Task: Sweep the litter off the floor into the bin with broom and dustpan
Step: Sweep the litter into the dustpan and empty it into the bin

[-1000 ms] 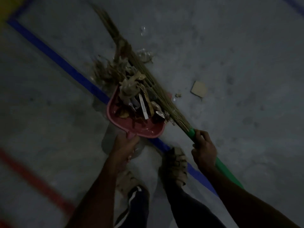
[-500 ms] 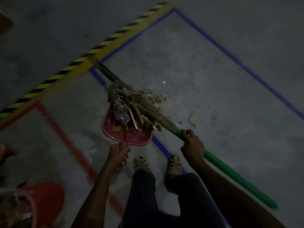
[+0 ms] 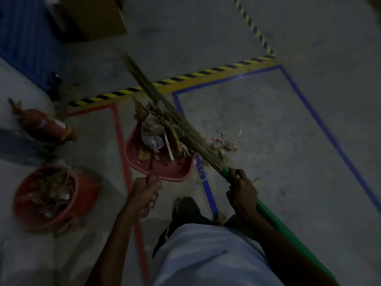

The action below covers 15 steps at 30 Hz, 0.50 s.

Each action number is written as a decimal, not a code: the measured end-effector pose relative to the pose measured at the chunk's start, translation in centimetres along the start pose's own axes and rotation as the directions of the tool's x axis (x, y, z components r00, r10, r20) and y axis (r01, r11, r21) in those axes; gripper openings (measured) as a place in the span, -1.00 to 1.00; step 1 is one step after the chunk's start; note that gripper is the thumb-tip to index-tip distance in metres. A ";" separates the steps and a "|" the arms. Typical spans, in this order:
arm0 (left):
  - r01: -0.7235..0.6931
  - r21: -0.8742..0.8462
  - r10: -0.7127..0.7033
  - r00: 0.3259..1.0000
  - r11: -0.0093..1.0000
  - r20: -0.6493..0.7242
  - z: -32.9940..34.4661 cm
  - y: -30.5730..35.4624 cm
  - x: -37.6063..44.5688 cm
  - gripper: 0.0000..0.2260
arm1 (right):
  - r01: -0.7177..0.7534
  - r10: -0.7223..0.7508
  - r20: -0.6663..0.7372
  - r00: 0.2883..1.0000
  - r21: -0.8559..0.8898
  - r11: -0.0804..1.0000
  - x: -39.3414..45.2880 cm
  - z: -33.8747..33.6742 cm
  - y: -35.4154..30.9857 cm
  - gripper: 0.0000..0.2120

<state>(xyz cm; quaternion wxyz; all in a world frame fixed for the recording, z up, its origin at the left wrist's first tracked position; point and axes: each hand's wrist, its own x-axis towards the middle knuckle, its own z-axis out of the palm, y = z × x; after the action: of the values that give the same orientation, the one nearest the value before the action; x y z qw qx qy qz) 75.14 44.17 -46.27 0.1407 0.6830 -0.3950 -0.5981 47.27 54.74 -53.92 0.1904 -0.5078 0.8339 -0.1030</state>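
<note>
My left hand grips the handle of a pink dustpan, held up over the floor and heaped with dry leaves and paper scraps. My right hand grips the green handle of the broom, whose straw bristles lie across the heap. A red bin, partly filled with litter, stands on the floor at lower left. Some loose scraps lie on the floor to the right of the dustpan.
Yellow-black hazard tape, red tape and blue tape mark the grey floor. A red bundled object lies at left. A blue crate and a cardboard box stand at the back left. My feet are below the dustpan.
The view has swung left, bringing the red bin fully into sight. The loaded dustpan stays raised with the broom held across it, and both now sit nearer the bin.
</note>
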 end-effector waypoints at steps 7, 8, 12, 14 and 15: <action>-0.046 -0.223 0.004 0.983 0.974 -0.186 3.1 -3.7 -8.2 -0.81 | 0.259 -0.258 0.024 0.966 -0.026 0.966 1.1 -4.5 1.3 -0.37; -0.059 -0.242 0.007 0.978 0.968 -0.208 3.4 -4.2 -9.2 -0.81 | 0.279 -0.278 0.028 0.960 -0.020 0.960 1.1 -4.9 1.3 -0.37; -0.093 -0.334 -0.015 0.952 0.938 -0.307 4.0 -6.0 -12.7 -0.74 | 0.386 -0.387 0.063 0.920 0.020 0.922 1.0 -5.6 0.5 -0.35; -0.104 -0.391 -0.033 0.943 0.915 -0.330 3.8 -6.6 -13.5 -0.72 | 0.438 -0.437 0.083 0.895 0.009 0.899 1.5 -5.4 -0.4 -0.33; -0.114 -0.418 -0.045 0.935 0.901 -0.353 3.5 -7.1 -14.0 -0.73 | 0.467 -0.465 0.098 0.880 0.003 0.884 1.7 -5.1 -1.2 -0.33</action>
<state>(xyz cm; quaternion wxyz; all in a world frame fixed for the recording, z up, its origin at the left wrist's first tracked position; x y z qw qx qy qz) 74.91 59.66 -41.94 0.3676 0.7239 -0.2330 -0.5353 45.36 52.55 -49.27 0.1946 -0.6995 0.6784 -0.1123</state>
